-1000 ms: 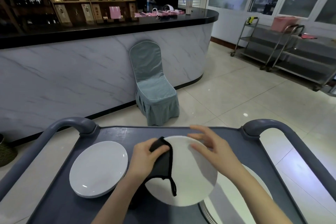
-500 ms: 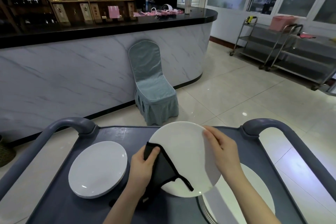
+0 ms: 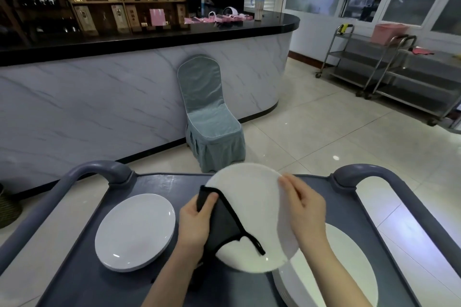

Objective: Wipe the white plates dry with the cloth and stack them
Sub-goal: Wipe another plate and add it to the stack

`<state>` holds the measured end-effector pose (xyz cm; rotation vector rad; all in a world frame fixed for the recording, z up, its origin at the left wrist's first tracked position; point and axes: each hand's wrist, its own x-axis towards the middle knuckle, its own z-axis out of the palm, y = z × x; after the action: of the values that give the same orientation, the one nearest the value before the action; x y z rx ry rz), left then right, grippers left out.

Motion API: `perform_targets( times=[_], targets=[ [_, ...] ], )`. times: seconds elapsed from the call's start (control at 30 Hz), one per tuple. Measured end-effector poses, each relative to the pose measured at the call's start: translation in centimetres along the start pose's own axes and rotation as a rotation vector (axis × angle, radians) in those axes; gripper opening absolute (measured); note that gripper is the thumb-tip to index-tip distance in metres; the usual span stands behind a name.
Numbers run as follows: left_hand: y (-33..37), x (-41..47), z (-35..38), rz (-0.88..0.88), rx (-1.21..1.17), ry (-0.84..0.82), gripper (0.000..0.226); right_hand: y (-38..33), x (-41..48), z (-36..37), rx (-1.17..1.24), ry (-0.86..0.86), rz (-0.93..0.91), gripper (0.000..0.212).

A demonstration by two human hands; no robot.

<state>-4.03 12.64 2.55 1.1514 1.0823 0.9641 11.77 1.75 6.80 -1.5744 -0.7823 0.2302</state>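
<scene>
Grey cart (image 3: 162, 184), plate stack (image 3: 134, 232), cloth (image 3: 222, 227) on plate (image 3: 249, 194)

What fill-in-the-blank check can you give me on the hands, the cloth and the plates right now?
1. The ____ hand presses the dark cloth against the raised plate.
2. Other plates lie flat on the cart on ____ sides of the raised plate: the left stack and the right stack.
3. The left stack, beside the left hand, is touched by ____ hand.
Missing words: left; both; neither.
</scene>
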Motion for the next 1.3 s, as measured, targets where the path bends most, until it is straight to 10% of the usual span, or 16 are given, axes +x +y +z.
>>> perform_targets(
  times=[0.13, 0.47, 0.73, 1.13, 1.3],
  targets=[
    [-0.6, -0.7, 0.8, -0.193, -0.153, 0.217, 0.021, 0.5, -1.9, 1.7, 0.158, 0.183, 0.214, 0.025],
    [2.2, -0.2, 0.1, 0.421, 0.452, -0.240, 0.020, -0.4, 1.7, -0.7, -0.488, -0.604, -0.153, 0.013],
    [0.9, -1.2, 0.0, 0.103, 0.071, -0.032, 0.020, -0.4, 0.4, -1.4, 0.026, -0.141, 0.073, 0.019],
    [3.0, 0.4, -0.7, 0.457, 0.524, -0.387, 0.020, -1.2, 0.3, -0.9, -0.271, -0.520, -0.130, 0.015],
    [1.9, -0.3, -1.2, 0.223, 0.147, -0.178, 0.019, -1.0, 0.5, -1.1, -0.028, -0.252, -0.001, 0.017]
  ],
)
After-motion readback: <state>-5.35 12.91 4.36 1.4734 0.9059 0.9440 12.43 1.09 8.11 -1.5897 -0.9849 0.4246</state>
